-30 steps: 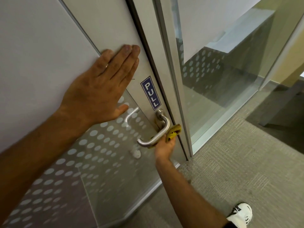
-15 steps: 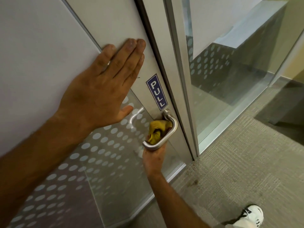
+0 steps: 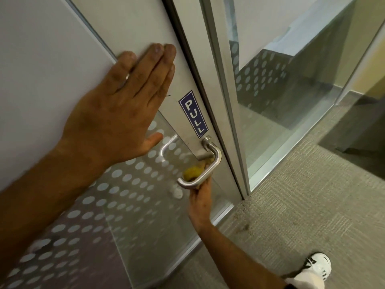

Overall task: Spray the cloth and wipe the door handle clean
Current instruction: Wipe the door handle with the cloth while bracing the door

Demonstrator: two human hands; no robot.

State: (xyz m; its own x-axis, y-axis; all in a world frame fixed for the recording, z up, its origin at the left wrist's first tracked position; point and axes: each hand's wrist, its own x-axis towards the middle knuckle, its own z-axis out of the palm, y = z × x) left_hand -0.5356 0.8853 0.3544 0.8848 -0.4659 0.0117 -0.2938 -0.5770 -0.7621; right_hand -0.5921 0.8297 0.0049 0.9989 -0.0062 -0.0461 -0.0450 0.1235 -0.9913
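Observation:
A brushed-steel lever door handle [image 3: 210, 163] juts from the door's metal stile under a blue PULL sticker [image 3: 193, 114]. My right hand [image 3: 201, 200] reaches up from below and holds a yellow cloth [image 3: 192, 173] bunched behind the lever, between it and the door; my fingers are hidden by the handle. My left hand [image 3: 118, 107] lies flat against the door [image 3: 133, 24] above and left of the handle, fingers together, holding nothing. No spray bottle is in view.
The door's lower glass carries frosted dots, with a second handle [image 3: 166, 146] showing through on the far side. A fixed glass panel [image 3: 291, 101] stands to the right. Grey carpet [image 3: 302, 205] covers the floor; my white shoe [image 3: 318, 268] is at the bottom right.
The cloth went from the right side of the lever to behind it, then slid lower along the lever's inner side. My left hand stayed pressed on the door.

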